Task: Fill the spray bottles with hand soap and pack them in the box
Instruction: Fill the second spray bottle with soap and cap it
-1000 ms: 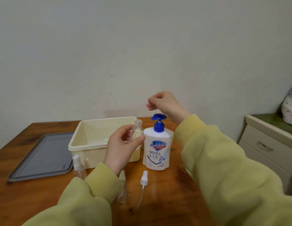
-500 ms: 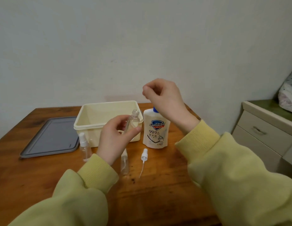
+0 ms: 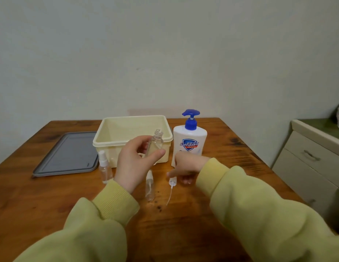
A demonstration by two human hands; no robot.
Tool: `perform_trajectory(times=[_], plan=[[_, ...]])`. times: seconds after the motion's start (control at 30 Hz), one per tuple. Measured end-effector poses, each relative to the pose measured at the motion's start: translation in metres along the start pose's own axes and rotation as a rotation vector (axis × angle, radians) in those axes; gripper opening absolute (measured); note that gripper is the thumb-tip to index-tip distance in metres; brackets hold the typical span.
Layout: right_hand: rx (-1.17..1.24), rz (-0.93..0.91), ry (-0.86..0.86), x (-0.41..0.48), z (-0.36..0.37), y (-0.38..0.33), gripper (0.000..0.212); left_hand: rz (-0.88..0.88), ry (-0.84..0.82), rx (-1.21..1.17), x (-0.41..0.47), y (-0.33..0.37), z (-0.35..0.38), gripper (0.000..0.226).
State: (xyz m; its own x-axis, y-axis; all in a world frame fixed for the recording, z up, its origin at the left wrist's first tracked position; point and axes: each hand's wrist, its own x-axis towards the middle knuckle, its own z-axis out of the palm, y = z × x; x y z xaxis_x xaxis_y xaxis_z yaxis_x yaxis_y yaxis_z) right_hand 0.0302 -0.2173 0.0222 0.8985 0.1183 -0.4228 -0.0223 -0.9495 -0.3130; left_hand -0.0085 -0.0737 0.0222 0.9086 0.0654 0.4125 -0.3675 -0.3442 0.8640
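Observation:
My left hand holds a small clear spray bottle upright, its neck uncapped, in front of the cream box. My right hand is down on the table, fingers curled over the loose white spray head whose thin tube trails toward me. Behind that hand stands the white hand soap bottle with a blue pump. Two more capped spray bottles stand on the table: one left of my left hand, one just below it.
A grey lid lies flat to the left of the cream box. The wooden table ends at the right beside a cream drawer cabinet. A plain wall rises behind.
My right hand has dropped from above the soap pump down to the loose spray head on the table. The left hand keeps the open bottle held up.

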Motion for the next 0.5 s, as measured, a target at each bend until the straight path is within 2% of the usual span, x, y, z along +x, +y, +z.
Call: perform_trajectory(times=[0.13,0.5], plan=[[0.037,0.082,-0.083,0.01,0.005,0.002,0.035,-0.002,0.018,0.002,0.0,-0.004,0.0,0.035],[0.042,0.087,-0.068,0.021,0.013,0.001,0.032,-0.016,-0.002,-0.001,-0.001,-0.009,-0.001,0.032]])
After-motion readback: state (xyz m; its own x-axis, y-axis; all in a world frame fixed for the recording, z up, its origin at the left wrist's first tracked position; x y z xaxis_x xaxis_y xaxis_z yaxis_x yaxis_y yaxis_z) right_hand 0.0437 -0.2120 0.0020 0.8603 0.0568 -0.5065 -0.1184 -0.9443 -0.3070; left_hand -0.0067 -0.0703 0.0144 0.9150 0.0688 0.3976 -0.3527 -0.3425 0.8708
